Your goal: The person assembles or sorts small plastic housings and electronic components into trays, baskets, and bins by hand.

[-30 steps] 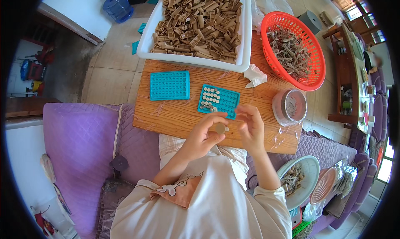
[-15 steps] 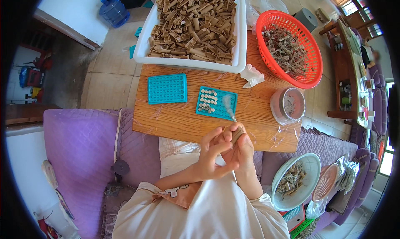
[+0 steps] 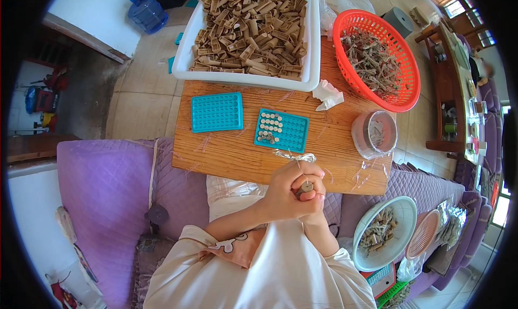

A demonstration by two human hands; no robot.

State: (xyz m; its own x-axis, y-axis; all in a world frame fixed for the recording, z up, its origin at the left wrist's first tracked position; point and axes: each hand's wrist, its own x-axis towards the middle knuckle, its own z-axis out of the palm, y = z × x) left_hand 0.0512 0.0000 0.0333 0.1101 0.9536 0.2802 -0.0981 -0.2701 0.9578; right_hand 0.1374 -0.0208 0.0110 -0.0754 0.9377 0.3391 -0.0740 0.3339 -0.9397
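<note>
The left hand (image 3: 286, 187) folds against the right hand (image 3: 314, 207), their grip closed around a small brown piece (image 3: 305, 187) at the near edge of the wooden surface (image 3: 226, 155). It looks light and stiff, probably best held by its sides.

A home's living room doubling as a handwork spot, by the look of it. The home shows in the quilted purple seat (image 3: 105, 201) at 8 o'clock, purple sofa (image 3: 490, 134) at 3, water jug (image 3: 147, 13) at 11 and tiled floor (image 3: 143, 101) at 10; the work, in a tub (image 3: 248, 81) of brown pieces (image 3: 251, 34) at 12, a teal tray (image 3: 217, 112) at 10 and a red basket (image 3: 410, 85) at 2.
</note>
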